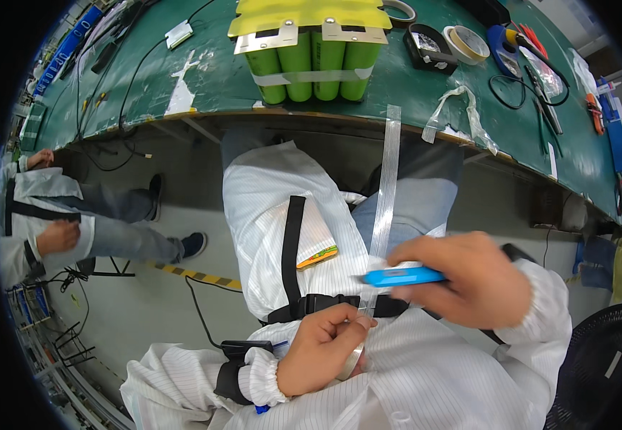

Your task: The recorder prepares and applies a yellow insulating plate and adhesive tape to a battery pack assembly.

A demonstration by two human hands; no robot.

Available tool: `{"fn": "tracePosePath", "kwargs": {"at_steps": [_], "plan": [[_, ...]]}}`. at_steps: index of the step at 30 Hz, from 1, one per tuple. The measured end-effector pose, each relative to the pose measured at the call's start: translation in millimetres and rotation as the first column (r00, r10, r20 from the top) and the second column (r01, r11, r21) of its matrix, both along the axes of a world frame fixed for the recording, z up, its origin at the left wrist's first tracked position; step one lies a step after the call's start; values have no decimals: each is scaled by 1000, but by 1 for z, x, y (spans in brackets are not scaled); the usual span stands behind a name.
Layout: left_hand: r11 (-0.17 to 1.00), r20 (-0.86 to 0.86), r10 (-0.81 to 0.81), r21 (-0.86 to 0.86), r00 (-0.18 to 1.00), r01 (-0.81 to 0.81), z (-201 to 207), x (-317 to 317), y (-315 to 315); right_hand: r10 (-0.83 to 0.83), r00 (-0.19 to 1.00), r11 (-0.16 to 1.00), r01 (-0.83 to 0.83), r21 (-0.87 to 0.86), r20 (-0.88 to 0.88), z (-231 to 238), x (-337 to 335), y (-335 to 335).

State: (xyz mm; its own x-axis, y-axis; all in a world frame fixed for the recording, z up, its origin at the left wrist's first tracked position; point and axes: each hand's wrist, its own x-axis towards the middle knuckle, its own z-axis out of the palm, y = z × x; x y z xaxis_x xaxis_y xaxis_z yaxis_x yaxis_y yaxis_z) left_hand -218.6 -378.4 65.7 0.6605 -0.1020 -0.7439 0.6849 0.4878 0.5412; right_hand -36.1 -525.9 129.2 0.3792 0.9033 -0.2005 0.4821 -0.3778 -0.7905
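My left hand (pixel 323 349) is closed around a roll of clear tape (pixel 351 363), low in front of my body. A long strip of clear, ribbed tape (pixel 387 179) runs up from the roll toward the table edge. In my right hand (pixel 467 278) is a blue utility knife (pixel 404 276), its tip against or just beside the strip above my left hand; the hand is slightly blurred. Beyond the strip, a pack of green cylindrical battery cells (pixel 311 68) stands at the table edge, with a yellow top, metal tabs and a tape band around it.
On the green table (pixel 210 79) lie tape rolls (pixel 466 44), a black box (pixel 430 49), a soldering iron (pixel 533 46), tweezers (pixel 542 93) and crumpled tape (pixel 461 107). Another person (pixel 74 208) sits at left. A black basket (pixel 601 365) stands at lower right.
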Motion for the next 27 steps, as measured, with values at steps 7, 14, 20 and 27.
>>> {"fn": "tracePosePath", "kwargs": {"at_steps": [7, 14, 20, 27], "plan": [[1000, -28, 7, -20, 1000, -8, 4, 1, 9, 148, 984, 948, -170, -271, -97, 4, 6, 15], [999, 59, 21, 37, 998, -23, -4, -7, 6, 319, 912, 938, -264, -225, 258, 11, -19, -15], [1000, 43, 30, 1, 999, -30, -3, -6, 9, 205, 974, 969, -188, -163, 93, 6, -21, -28], [999, 20, 54, 5, 998, -55, 1, -6, 9, 243, 920, 954, -168, -249, 308, 2, -37, -29]]}}
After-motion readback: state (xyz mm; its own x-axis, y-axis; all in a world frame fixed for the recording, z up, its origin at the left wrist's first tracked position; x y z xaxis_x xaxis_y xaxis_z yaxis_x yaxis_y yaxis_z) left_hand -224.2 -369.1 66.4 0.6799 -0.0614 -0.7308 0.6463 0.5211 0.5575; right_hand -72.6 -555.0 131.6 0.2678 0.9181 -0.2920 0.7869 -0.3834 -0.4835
